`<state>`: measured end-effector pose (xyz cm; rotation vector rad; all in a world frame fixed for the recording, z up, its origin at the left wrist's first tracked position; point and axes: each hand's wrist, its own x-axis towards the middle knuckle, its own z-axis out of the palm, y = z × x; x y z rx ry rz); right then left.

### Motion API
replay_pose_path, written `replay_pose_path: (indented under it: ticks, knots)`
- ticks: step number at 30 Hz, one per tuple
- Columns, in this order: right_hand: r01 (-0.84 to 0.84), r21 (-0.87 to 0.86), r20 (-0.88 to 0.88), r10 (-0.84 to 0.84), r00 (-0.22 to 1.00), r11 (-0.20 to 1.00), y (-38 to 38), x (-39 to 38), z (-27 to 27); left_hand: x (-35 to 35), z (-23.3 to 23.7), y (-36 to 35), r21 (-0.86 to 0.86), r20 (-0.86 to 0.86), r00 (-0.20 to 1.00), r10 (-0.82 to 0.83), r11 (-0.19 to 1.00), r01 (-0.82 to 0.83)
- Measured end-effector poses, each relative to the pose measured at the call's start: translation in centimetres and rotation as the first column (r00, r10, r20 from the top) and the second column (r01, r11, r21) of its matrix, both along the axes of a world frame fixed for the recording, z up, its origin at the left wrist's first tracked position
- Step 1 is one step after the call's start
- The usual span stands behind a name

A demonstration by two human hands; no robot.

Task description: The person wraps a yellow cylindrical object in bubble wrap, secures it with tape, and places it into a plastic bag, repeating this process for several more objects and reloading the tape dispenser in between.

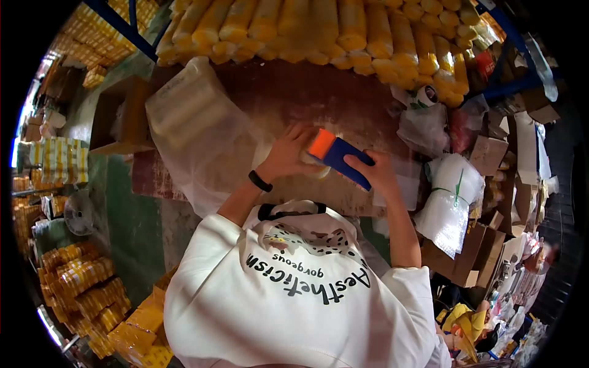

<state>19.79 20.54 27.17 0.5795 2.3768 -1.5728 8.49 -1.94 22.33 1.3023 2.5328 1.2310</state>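
My right hand (375, 172) grips the blue end of a box-like blue-and-orange thing (346, 161), thumb lying on its top face. It slants over the brown table (270, 92), orange end toward my left hand. My left hand (287, 152), with a black band on the wrist, curls round a pale rounded thing (318, 172) mostly hidden under the orange end. Its fingers lie right beside the orange part. Left of that hand, a large clear plastic bag (205, 132) with pale rolls inside lies across the table.
Yellow wrapped rolls (300, 30) are stacked along the table's far side. At right lie a bundle of bubble wrap (451, 196), plastic bags (424, 130) and cardboard boxes (463, 251). An open carton (119, 116) stands at left, a fan (78, 213) beyond it.
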Motion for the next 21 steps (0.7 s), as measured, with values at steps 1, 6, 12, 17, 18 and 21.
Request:
replay_pose_path:
  ticks: [1,6,12,17,18,21]
  knots:
    - [0.002,0.023,-0.018,-0.002,1.0,1.0,-0.1,0.6,0.2,0.1,0.0,0.0,0.0,-0.029,1.0,-0.01,1.0,0.01]
    - [0.128,-0.167,-0.001,-0.131,0.991,0.977,-0.8,2.9,3.1,0.6,-0.3,0.4,0.058,-0.016,0.996,-0.086,0.995,0.086]
    - [0.18,-0.118,-0.053,-0.187,0.981,0.977,-0.1,2.5,3.8,1.1,-0.2,0.4,-0.009,-0.064,0.997,-0.046,0.999,0.045]
    - [0.356,-0.499,0.102,-0.355,0.929,0.79,-0.2,-0.7,6.9,2.3,-0.4,2.0,-0.189,-0.09,0.992,0.084,0.977,-0.1]
    - [0.376,-0.51,0.123,-0.367,0.922,0.773,-1.0,-1.2,8.6,2.5,-0.2,2.2,-0.167,-0.118,0.987,0.108,0.978,-0.127]
    - [0.34,-0.606,0.157,-0.311,0.937,0.72,-0.9,-1.9,9.1,2.9,-0.3,2.6,-0.042,-0.149,0.972,0.184,0.98,-0.192]
